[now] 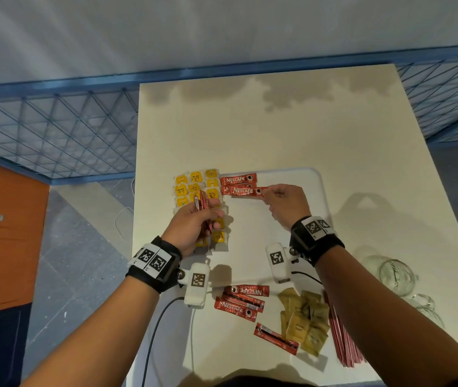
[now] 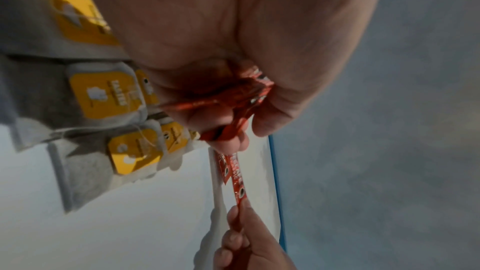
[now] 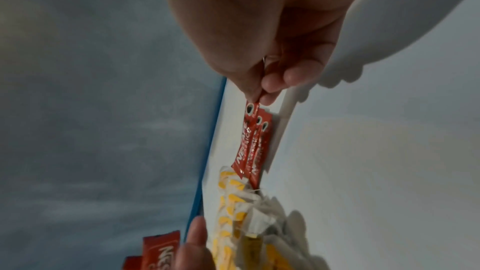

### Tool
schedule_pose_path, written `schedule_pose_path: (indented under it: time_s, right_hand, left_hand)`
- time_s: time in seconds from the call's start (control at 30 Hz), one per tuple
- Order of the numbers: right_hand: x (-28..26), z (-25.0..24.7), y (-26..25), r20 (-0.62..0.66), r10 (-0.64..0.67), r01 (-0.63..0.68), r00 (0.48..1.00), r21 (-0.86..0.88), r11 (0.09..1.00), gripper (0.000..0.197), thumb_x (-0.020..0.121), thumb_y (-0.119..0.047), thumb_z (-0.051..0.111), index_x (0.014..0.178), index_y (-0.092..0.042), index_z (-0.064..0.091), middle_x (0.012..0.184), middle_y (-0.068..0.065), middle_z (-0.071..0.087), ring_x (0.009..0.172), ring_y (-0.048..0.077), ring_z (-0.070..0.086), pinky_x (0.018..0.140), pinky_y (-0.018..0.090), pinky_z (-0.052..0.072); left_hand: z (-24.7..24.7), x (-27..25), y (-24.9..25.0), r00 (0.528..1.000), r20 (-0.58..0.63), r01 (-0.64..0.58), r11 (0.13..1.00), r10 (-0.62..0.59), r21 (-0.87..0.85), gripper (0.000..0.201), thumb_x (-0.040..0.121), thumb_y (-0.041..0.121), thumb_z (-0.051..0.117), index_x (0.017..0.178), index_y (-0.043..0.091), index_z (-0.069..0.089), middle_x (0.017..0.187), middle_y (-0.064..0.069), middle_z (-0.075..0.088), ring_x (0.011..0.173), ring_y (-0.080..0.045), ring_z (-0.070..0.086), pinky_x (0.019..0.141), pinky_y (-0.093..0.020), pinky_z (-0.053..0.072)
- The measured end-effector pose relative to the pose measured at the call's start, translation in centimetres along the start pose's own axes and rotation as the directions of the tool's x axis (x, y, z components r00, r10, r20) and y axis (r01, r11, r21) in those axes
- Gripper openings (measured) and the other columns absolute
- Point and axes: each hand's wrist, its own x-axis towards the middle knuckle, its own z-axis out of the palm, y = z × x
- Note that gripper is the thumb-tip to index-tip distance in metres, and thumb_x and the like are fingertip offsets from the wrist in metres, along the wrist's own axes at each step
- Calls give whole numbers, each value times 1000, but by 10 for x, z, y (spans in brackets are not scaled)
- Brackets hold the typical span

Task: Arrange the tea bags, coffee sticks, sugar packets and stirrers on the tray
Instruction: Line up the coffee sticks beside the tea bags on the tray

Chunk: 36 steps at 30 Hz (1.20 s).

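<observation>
A white tray (image 1: 318,180) lies mid-table. Yellow-tagged tea bags (image 1: 195,181) fill its left side in rows, also seen in the left wrist view (image 2: 103,93). Two red coffee sticks (image 1: 238,179) lie at its far edge. My right hand (image 1: 265,193) pinches the end of a further coffee stick (image 1: 246,191) beside them; the pinch (image 3: 259,93) shows on that stick (image 3: 250,137). Over the tea bags, my left hand (image 1: 211,215) grips a bundle of coffee sticks (image 1: 204,216), seen close up (image 2: 233,93).
Near the table's front edge lie loose coffee sticks (image 1: 243,300), brown sugar packets (image 1: 304,322) and a pile of red stirrers (image 1: 342,339). Glass jars (image 1: 395,275) lie at the right. A blue wire fence (image 1: 55,129) borders the table's far side.
</observation>
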Motion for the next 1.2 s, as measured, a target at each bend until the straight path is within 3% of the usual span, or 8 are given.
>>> schedule_pose_path:
  time_s: [0.1,0.23,0.47,0.63,0.73,0.83,1.0,1.2]
  right_hand:
    - [7,6,4,35,2,2,999,-124,992,15,93,-22,69,80,-24,77,81,-4,75,66,14,63,68,33,53]
    - [10,15,3,21,-42,46,999,-256,966,15,92,-30,71,80,-27,78,91,-6,78,81,16,71,80,35,60]
    - [10,20,2,-43,-92,69,995,-367,928,25,92,-32,71,69,-23,74,87,-7,78,73,14,71,76,34,61]
    - [7,20,-2,-56,-103,72,993,-405,911,31,94,-35,68,77,-10,77,82,5,77,79,26,72,78,38,61]
    - [1,18,-2,-35,-110,90,993,-362,928,20,96,-38,65,85,-21,70,84,-9,70,85,18,69,79,33,56]
    - [-9,19,-2,105,-145,164,984,-209,964,19,95,-41,64,92,-25,75,81,-11,71,76,13,67,74,35,56]
    - [-31,18,-10,286,-165,147,944,83,986,19,101,-32,64,102,-19,77,81,-3,74,59,10,55,53,21,44]
    - [-39,18,-6,309,-171,127,936,157,979,14,95,-23,74,103,-12,73,79,0,69,61,10,58,56,23,47]
  left_hand:
    - [-1,-1,-1,999,43,34,998,-32,-60,35,96,-10,49,129,0,58,99,-16,72,70,-22,65,50,-22,46]
    - [-1,-6,-1,995,90,49,997,-44,-57,27,102,-1,49,126,6,61,115,-19,73,81,-25,71,47,-20,46]
    - [-1,-9,1,998,62,-1,986,-10,167,20,104,20,56,116,7,65,110,-12,76,87,-28,73,42,-20,45]
    - [0,-7,1,1000,-22,-6,974,12,227,29,99,23,65,111,-2,68,93,-15,77,70,-27,68,39,-20,41]
    - [3,-9,2,998,-55,-18,969,33,245,27,96,22,68,105,-4,70,72,-15,71,55,-21,62,38,-19,40]
    - [7,-12,5,997,-39,-54,971,64,235,17,96,15,69,102,-1,69,68,-12,66,45,-11,60,40,-17,44]
    - [10,-13,6,996,-10,-84,972,89,218,21,94,8,69,106,-9,65,68,-14,64,46,-12,62,42,-20,47]
    - [7,-13,2,987,51,-160,930,152,330,29,95,16,70,103,-11,65,84,-31,68,58,-16,64,49,-18,47]
